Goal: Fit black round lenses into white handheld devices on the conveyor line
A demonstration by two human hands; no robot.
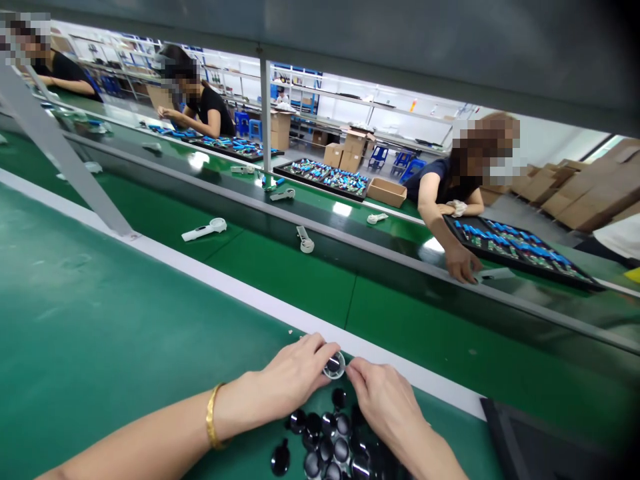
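While both hands work close together at the bottom centre of the frame, the left hand (295, 375) and the right hand (381, 403) pinch a small clear ring (334, 365) with a dark centre between them. The left fingertips (326, 351) press against its left edge and the right fingertips (351, 371) against its right, so each hand is curled closed on it, neither spread wide. (A gold bangle (213, 417) sits on the left wrist.) The ring is held just above a heap of glossy black discs (325, 433), which lies on a green mat (125, 320) directly below the hands. Beyond the mat's white edge, a conveyor belt (280, 280) crosses the frame, carrying white handled pieces (204, 229). At right, a co-worker's hand (460, 264) rests at the rim of a black tray (535, 272) packed with blue parts. Another person (213, 112) works at a similar tray toward the upper left, and cardboard cartons (590, 193) stand stacked at far right.
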